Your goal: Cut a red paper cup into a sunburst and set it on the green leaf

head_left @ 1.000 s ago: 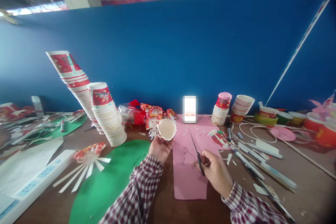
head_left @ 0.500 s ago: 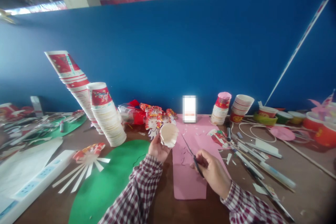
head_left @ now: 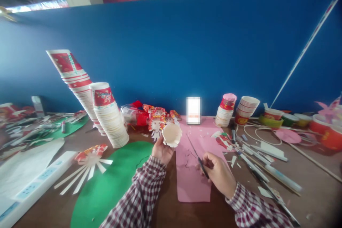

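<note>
My left hand (head_left: 162, 151) grips a paper cup (head_left: 172, 134) by its side, its round cream inside turned towards me and its lower edge notched. In my right hand (head_left: 217, 171) is a pair of scissors (head_left: 199, 160), the blades pointing up and left, a short way from the cup. Whether the blades are fully together I cannot make out. Beneath both hands lies a pink sheet (head_left: 192, 192) with dark marks and small scraps. Just behind the cup are red-and-orange paper figures (head_left: 157, 123).
Tall leaning stacks of paper cups (head_left: 109, 121) stand left, near a green sheet (head_left: 107, 188), a cut paper cup with splayed strips (head_left: 91, 158) and a white power strip (head_left: 40, 181). At right are shorter cup stacks (head_left: 247, 108), pens (head_left: 283, 178) and cables. A blue partition (head_left: 171, 53) rises behind.
The scissors have turned slightly in my right hand, which has shifted a little to the right. My left hand still holds the cup in nearly the same place.
</note>
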`<action>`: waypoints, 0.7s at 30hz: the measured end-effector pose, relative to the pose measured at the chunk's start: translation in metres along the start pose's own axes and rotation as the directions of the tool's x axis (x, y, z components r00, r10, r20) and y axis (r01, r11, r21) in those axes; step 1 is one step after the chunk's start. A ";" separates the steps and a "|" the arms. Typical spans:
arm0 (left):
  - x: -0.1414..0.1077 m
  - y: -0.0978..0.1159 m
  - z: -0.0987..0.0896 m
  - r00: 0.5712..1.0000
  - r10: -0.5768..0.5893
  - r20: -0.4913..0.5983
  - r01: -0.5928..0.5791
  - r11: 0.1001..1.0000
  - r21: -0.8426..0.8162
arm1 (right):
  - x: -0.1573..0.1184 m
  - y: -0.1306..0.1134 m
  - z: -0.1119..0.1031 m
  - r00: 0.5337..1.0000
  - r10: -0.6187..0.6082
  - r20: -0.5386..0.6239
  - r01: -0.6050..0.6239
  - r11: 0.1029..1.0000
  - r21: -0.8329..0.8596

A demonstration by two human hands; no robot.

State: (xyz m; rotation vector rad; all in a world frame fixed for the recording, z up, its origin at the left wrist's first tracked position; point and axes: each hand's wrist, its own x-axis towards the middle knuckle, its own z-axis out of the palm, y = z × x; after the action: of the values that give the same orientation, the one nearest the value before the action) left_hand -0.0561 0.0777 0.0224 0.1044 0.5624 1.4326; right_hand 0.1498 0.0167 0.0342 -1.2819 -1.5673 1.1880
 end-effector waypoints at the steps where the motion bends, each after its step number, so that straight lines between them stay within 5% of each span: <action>1: 0.000 0.000 0.000 1.000 -0.002 0.020 0.002 1.000 -0.004 | 0.000 0.000 -0.001 1.000 -0.016 -0.006 0.016 0.999 -0.031; 7: -0.002 0.000 0.002 1.000 -0.008 0.008 0.008 1.000 -0.003 | 0.005 0.001 -0.004 0.997 -0.068 0.043 0.066 0.996 0.053; 13: -0.004 0.000 0.005 0.998 -0.014 0.061 0.015 1.000 -0.014 | 0.002 -0.002 0.000 0.973 0.112 0.202 -0.166 0.947 0.275; 16: -0.007 0.000 0.007 0.993 -0.067 0.097 0.066 0.998 0.011 | 0.001 -0.002 0.002 0.979 0.108 0.175 -0.162 0.928 0.335; 18: -0.012 -0.001 0.010 0.969 -0.150 0.194 0.141 0.988 0.060 | 0.002 -0.002 0.002 0.984 0.083 0.156 -0.140 0.905 0.403; 21: -0.023 -0.007 0.015 0.876 -0.313 0.367 0.251 0.945 0.208 | 0.003 -0.003 0.002 0.978 0.049 0.202 -0.150 0.840 0.522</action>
State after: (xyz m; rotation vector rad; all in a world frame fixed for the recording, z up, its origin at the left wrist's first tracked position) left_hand -0.0444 0.0584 0.0397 0.4125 0.3336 1.0402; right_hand 0.1464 0.0186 0.0361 -0.9057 -1.1651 1.7044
